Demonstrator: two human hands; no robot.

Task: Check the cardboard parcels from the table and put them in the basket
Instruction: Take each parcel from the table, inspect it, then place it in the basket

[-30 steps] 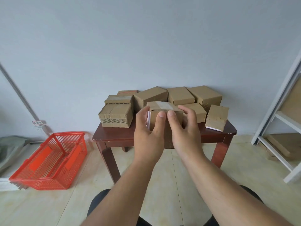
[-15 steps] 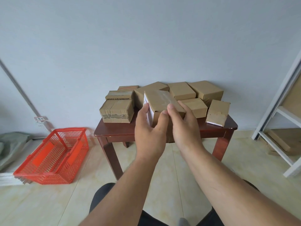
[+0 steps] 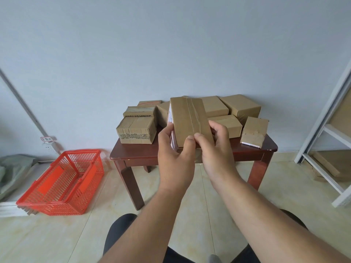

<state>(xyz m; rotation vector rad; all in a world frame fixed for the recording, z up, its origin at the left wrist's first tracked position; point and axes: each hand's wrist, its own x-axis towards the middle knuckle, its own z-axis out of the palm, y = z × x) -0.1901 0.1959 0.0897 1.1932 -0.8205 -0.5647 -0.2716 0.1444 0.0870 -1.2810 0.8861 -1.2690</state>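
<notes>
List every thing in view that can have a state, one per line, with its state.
Held parcel: taped shut, lifted off the table, tilted.
Left hand: grips the parcel's left side.
Right hand: grips its right side.
Basket: on the floor, no parcel in it, handles down.
Front-left parcel: on the table, taped, worn edge.
Right parcel: tipped on edge.

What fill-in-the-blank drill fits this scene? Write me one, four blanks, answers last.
1. Both hands, left and right, hold one ____ up in front of the table.
2. The basket is coloured ____.
3. The basket stands on the ____.
4. The basket holds ____ parcels so far.

Missing words: parcel; red; floor; no
</notes>
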